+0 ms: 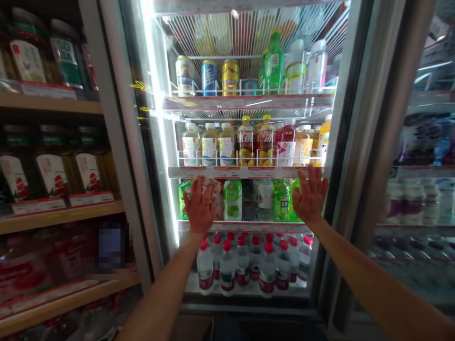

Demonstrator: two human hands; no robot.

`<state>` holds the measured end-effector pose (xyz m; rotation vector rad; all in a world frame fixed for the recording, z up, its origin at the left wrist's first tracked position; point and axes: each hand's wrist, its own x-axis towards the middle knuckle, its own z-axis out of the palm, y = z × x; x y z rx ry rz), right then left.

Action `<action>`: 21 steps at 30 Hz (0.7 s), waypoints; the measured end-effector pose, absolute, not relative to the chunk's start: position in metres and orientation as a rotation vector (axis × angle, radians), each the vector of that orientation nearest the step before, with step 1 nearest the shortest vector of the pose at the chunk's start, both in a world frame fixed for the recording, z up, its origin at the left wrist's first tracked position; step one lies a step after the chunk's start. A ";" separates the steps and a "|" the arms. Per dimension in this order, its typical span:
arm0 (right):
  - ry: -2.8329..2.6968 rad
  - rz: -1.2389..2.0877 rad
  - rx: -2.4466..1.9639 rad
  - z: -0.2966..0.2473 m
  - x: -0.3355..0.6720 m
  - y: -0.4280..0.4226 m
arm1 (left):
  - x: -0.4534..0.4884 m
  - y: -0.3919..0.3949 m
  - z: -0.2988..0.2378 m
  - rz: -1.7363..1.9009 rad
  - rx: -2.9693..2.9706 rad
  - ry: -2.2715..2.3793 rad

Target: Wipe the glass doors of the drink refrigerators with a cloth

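Observation:
I face an open drinks fridge. My left hand point(199, 208) reaches into the third shelf point(245, 226), its fingers curled round a pale, speckled bottle point(214, 189) that it largely hides. To the right of that bottle stands a green-labelled bottle point(232, 199). My right hand point(310, 195) is raised at the shelf's right end with fingers spread and nothing in it, just in front of more green bottles point(282, 200).
Cans point(209, 77) and bottles fill the top shelf, and juice bottles point(245, 144) the second. Red-capped water bottles point(242, 263) crowd the bottom. The fridge door frame point(359, 156) stands at right, and wooden shelves of bottles point(60, 215) at left.

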<state>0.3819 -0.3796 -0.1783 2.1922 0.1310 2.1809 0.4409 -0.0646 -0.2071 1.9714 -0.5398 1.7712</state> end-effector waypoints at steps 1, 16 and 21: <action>0.130 2.177 2.195 -0.178 0.382 -0.380 | 0.443 -0.056 -0.203 1.766 1.937 -0.417; 0.114 2.167 2.214 -0.178 0.382 -0.379 | 0.430 -0.128 -0.171 1.942 1.952 -0.944; 0.117 2.176 2.210 -0.177 0.382 -0.378 | 0.433 -0.134 -0.153 1.954 1.810 -0.486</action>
